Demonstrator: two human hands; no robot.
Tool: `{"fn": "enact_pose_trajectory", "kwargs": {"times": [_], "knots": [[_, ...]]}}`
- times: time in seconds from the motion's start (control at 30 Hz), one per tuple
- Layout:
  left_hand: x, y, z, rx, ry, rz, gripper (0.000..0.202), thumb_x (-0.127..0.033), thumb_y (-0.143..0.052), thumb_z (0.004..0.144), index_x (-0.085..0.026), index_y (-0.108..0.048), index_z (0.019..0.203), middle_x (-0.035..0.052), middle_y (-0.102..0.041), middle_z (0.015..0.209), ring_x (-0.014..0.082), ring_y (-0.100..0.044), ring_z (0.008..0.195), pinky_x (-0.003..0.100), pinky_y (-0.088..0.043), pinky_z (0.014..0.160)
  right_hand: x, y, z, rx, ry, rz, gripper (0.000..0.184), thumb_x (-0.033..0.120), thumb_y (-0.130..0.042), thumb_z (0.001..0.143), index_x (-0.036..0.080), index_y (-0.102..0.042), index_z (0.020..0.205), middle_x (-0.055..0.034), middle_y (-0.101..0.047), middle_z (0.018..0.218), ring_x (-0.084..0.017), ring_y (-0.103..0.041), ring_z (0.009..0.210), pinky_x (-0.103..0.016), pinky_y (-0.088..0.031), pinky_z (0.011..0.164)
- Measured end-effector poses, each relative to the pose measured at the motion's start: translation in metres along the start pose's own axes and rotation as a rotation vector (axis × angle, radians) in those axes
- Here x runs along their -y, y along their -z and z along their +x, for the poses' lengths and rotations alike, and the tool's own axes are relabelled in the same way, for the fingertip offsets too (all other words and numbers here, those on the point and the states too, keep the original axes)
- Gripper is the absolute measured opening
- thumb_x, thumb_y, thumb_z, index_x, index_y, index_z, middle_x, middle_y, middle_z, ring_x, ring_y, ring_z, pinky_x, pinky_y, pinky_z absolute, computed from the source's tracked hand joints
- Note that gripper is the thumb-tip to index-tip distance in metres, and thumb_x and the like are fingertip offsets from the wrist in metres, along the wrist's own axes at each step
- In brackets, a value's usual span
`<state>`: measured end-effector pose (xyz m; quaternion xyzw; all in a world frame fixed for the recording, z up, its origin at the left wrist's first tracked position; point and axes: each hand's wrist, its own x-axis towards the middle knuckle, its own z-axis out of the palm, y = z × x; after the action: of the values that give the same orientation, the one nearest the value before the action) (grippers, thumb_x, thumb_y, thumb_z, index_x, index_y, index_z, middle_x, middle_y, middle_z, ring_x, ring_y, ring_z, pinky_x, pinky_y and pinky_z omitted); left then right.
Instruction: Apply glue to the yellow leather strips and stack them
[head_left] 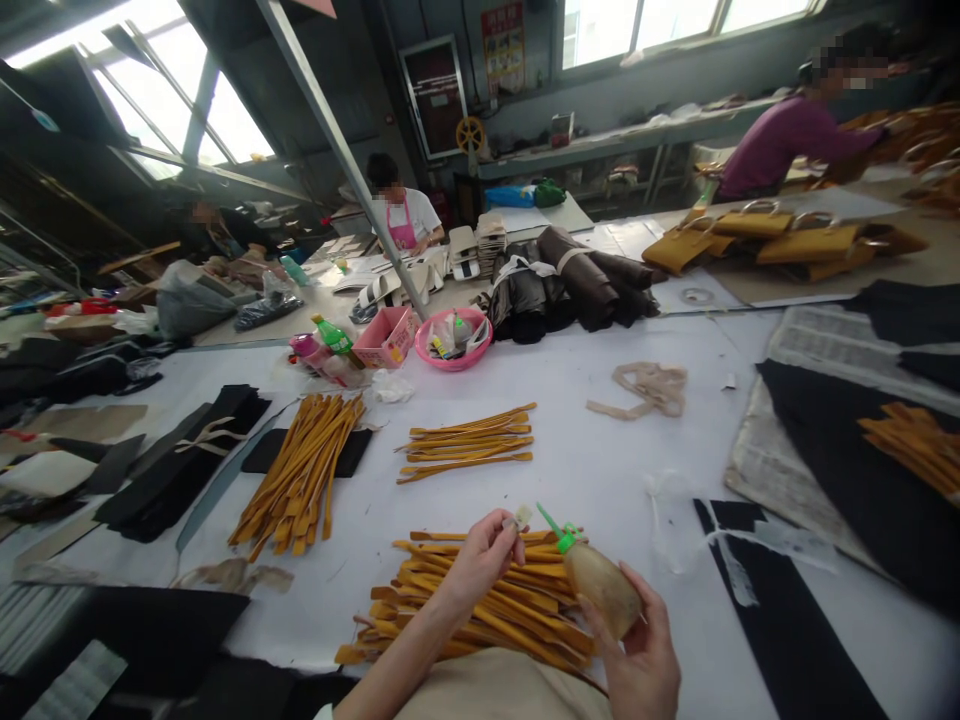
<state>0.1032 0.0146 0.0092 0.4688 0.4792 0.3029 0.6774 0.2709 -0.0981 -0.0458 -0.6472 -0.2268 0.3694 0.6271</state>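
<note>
My right hand [637, 640] is wrapped round a squeeze bottle [600, 590] of cloudy yellowish liquid, tilted so its green nozzle points up and left. Close to the nozzle tip, my left hand [491, 555] pinches a small pale piece [523, 516] whose kind I cannot make out. Beneath both hands lies a heap of tan-yellow leather straps [420, 590]. Farther out, a short row of similar straps [469, 440] is spread on the white table. Another pile of straps [304, 470] rests to the left, partly on black material.
Beyond the straps stand a pink basin [454, 365] and a pink box [386, 337]. Dark rolled material [577, 280] lies behind them. Black sheets [795, 610] cover the right side, and a tied black stack [187, 460] sits left. Several people work farther back.
</note>
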Motion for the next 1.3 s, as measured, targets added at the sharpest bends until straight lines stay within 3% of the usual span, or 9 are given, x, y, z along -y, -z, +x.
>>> {"fn": "enact_pose_trajectory", "kwargs": {"times": [0.2, 0.37, 0.5, 0.7, 0.93, 1.1, 1.2, 1.3], "knots": [[0.001, -0.001, 0.003, -0.009, -0.006, 0.026, 0.040, -0.056, -0.053, 0.091, -0.018, -0.048, 0.082, -0.0028, -0.057, 0.063, 0.0060, -0.031, 0.046, 0.020, -0.021, 0.044, 0.003, 0.000, 0.001, 0.091, 0.061, -0.064, 0.065, 0.037, -0.086, 0.065, 0.021, -0.059, 0.123, -0.0113, -0.062, 0.127, -0.030, -0.063, 0.111, -0.038, -0.056, 0.090], [0.002, 0.001, 0.004, -0.008, -0.010, 0.050, 0.040, -0.057, -0.051, 0.092, -0.019, -0.048, 0.082, -0.0022, -0.058, 0.064, 0.0062, -0.031, 0.046, 0.021, -0.021, 0.044, 0.008, -0.002, 0.001, 0.017, 0.016, -0.033, 0.067, 0.040, -0.085, 0.068, 0.022, -0.056, 0.126, -0.0113, -0.062, 0.127, -0.029, -0.065, 0.107, -0.038, -0.058, 0.087], [0.003, 0.001, 0.004, -0.010, -0.015, 0.042, 0.040, -0.056, -0.052, 0.092, -0.018, -0.048, 0.082, -0.0030, -0.056, 0.063, 0.0062, -0.031, 0.046, 0.020, -0.021, 0.044, 0.010, -0.002, 0.000, 0.096, 0.062, -0.062, 0.066, 0.037, -0.087, 0.065, 0.021, -0.060, 0.122, -0.0116, -0.062, 0.127, -0.030, -0.063, 0.112, -0.038, -0.057, 0.089], [0.003, 0.001, 0.005, -0.009, -0.007, 0.041, 0.040, -0.057, -0.053, 0.091, -0.019, -0.048, 0.081, -0.0030, -0.056, 0.063, 0.0060, -0.031, 0.046, 0.020, -0.021, 0.044, 0.009, -0.001, 0.001, 0.014, -0.029, -0.032, 0.070, 0.040, -0.087, 0.064, 0.021, -0.057, 0.125, -0.0115, -0.064, 0.125, -0.030, -0.065, 0.108, -0.039, -0.057, 0.088], [0.001, 0.001, 0.008, -0.003, -0.006, 0.046, 0.041, -0.057, -0.053, 0.090, -0.018, -0.049, 0.080, -0.0036, -0.054, 0.062, 0.0063, -0.030, 0.046, 0.021, -0.020, 0.044, 0.013, 0.005, 0.004, 0.114, -0.059, -0.021, 0.068, 0.036, -0.089, 0.060, 0.022, -0.062, 0.120, -0.0104, -0.065, 0.126, -0.031, -0.066, 0.109, -0.038, -0.057, 0.089], [0.003, 0.005, 0.010, -0.018, -0.010, 0.063, 0.043, -0.058, -0.054, 0.090, -0.017, -0.052, 0.078, -0.0028, -0.054, 0.065, 0.0074, -0.032, 0.050, 0.021, -0.023, 0.047, 0.022, 0.010, 0.009, 0.100, -0.217, 0.121, 0.063, 0.037, -0.090, 0.060, 0.023, -0.063, 0.115, -0.0083, -0.071, 0.113, -0.030, -0.071, 0.095, -0.036, -0.061, 0.074], [0.004, 0.007, 0.010, -0.033, -0.035, 0.122, 0.042, -0.057, -0.051, 0.093, -0.017, -0.055, 0.081, -0.0015, -0.055, 0.070, 0.0089, -0.035, 0.055, 0.022, -0.027, 0.052, 0.028, 0.016, 0.013, 0.079, -0.340, 0.271, 0.056, 0.044, -0.083, 0.070, 0.024, -0.060, 0.117, -0.0076, -0.074, 0.100, -0.028, -0.072, 0.077, -0.034, -0.059, 0.059], [0.005, 0.008, 0.012, -0.034, -0.080, 0.168, 0.044, -0.058, -0.047, 0.094, -0.016, -0.061, 0.095, 0.0013, -0.059, 0.079, 0.0111, -0.041, 0.063, 0.023, -0.033, 0.057, 0.031, 0.021, 0.018, 0.096, -0.363, 0.357, 0.047, 0.047, -0.074, 0.079, 0.024, -0.059, 0.117, -0.0081, -0.074, 0.099, -0.026, -0.071, 0.071, -0.034, -0.057, 0.057]]}}
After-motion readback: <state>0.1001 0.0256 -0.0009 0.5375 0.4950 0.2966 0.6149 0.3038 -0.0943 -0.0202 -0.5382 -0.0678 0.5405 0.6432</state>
